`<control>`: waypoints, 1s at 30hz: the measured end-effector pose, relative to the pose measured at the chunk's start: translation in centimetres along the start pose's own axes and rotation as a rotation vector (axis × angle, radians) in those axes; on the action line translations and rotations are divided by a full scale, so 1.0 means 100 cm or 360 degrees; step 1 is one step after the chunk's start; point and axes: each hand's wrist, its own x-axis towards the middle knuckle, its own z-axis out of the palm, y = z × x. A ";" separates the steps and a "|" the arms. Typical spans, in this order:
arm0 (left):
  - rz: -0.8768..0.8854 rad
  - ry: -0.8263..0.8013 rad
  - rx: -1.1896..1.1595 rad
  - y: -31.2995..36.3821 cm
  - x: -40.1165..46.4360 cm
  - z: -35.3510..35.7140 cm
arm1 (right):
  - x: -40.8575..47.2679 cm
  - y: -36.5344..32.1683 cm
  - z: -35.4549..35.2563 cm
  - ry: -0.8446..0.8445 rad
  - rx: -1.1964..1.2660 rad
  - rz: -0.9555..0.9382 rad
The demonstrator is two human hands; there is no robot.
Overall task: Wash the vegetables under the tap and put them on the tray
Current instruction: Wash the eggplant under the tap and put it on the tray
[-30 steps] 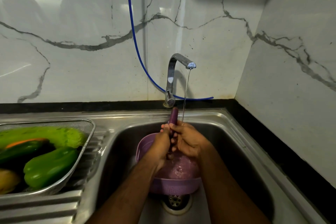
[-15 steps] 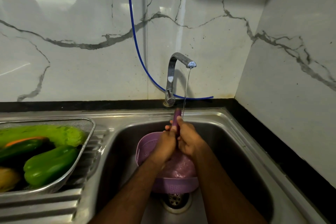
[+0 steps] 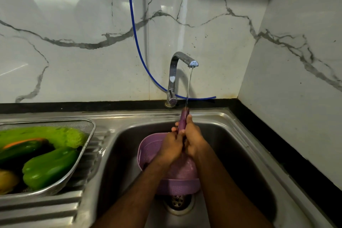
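A slim purple eggplant (image 3: 183, 119) stands upright under the thin stream from the chrome tap (image 3: 182, 65). My left hand (image 3: 171, 145) and my right hand (image 3: 193, 138) both grip its lower part, fingers curled round it, above a purple plastic colander (image 3: 177, 185) in the steel sink (image 3: 240, 153). The water strikes the eggplant's tip. On the drainboard at left sits a metal mesh tray (image 3: 88, 135) with a green capsicum (image 3: 49, 167), a long pale green gourd (image 3: 46, 134), a dark green vegetable and a yellowish one.
A blue hose (image 3: 136, 39) runs down the marble wall behind the tap. The drain (image 3: 178, 201) lies just beyond the colander's near edge. A black counter edge borders the sink at back and right.
Both hands have slid up and down the eggplant, rubbing it under the stream; its tip now sits right in the water.
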 end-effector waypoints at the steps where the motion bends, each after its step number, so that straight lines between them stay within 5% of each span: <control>1: 0.0054 0.0045 0.0079 -0.004 0.003 -0.002 | 0.002 0.000 -0.001 -0.0007 0.0015 0.0007; 8: 0.0082 0.0607 0.0410 -0.004 0.013 -0.017 | -0.002 -0.003 0.003 -0.0029 0.0005 -0.0065; 21: 0.0537 0.0445 0.0352 -0.005 0.026 -0.004 | 0.010 -0.012 -0.017 -0.0310 0.0654 0.0104; 30: 0.0280 0.0304 -0.0293 -0.002 0.028 -0.004 | 0.013 -0.011 -0.021 -0.0398 0.0418 0.0052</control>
